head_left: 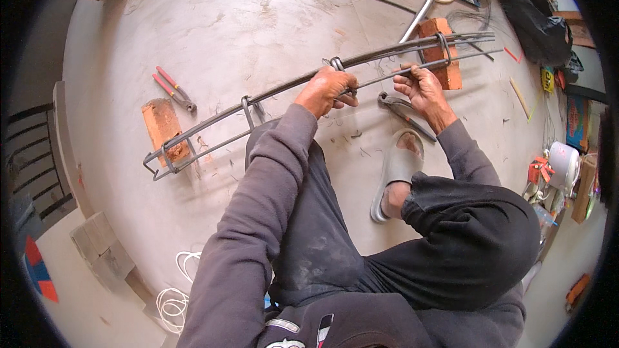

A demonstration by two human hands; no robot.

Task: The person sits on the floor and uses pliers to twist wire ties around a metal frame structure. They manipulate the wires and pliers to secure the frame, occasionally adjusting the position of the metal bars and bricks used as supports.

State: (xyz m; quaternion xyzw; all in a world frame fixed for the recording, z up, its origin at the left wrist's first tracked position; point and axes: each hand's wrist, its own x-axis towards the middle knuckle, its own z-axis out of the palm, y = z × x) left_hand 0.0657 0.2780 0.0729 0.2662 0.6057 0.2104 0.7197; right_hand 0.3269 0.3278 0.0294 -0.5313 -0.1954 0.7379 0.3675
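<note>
A long, narrow rebar cage (pixel 387 53) of dark steel bars and bent stirrups lies slantwise before me, propped on an orange brick (pixel 160 122) at the left and another brick (pixel 445 78) at the right. My left hand (pixel 327 92) is closed around the cage near its middle, just below a stirrup (pixel 336 63); its fingertips are partly hidden. Farther right, my right hand (pixel 424 95) has its thumb and fingers pinched on the lower bar. Pincers with dark handles (pixel 407 116) lie below that bar, close to my right wrist. Red-handled pincers (pixel 173 90) rest beside the left brick.
Loose rods and a silvery tube (pixel 423 9) lie at the far right, near a black bag (pixel 538 22). Tools and a white round container (pixel 564 165) line the right side. White cable (pixel 173 306) coils at lower left. My sandalled foot (pixel 396 174) stands below the cage.
</note>
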